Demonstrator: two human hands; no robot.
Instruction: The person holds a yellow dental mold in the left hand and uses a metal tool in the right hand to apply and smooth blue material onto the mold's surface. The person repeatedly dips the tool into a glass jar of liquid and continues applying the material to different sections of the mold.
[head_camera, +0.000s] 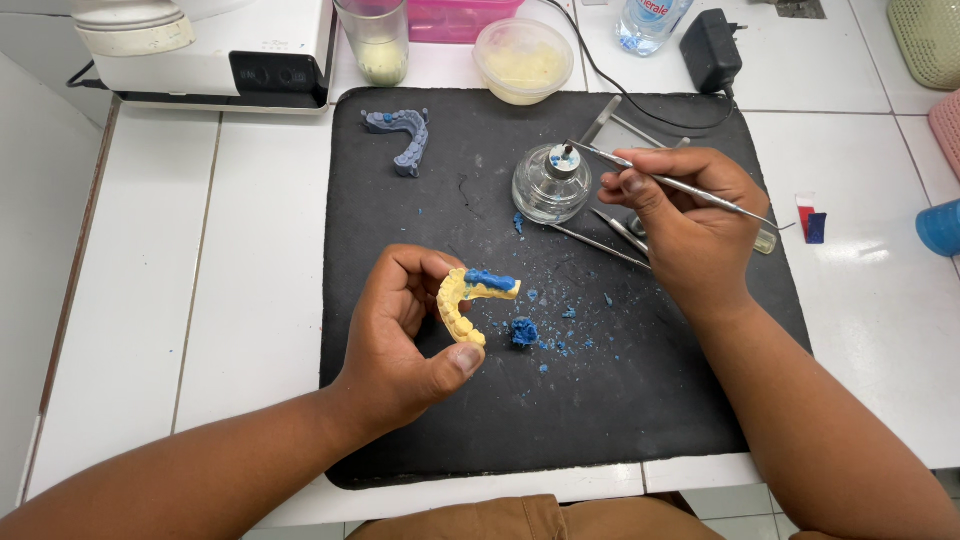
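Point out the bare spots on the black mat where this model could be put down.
Free: the mat along its near edge between both arms, and left of the left hand. Crowded: around the glass burner, tools and right hand; blue crumbs litter the middle.

Two hands are in view, a left hand (405, 335) and a right hand (690, 215). There are two dental arch models: one yellow model (462, 305) with blue wax on it, and one grey-blue model (403, 135) lying on the single black mat (520, 420). One glass spirit burner (551, 183) stands there. Slim metal instruments number at least four: one held instrument (670, 183) and about three loose instruments (610, 238) lying beside the burner. One blue wax lump (524, 331) sits among many small crumbs. Further back stand one round plastic tub (523, 60), one clear cup (374, 38), one water bottle (650, 20), one black power adapter (710, 50) and one white machine (215, 50).
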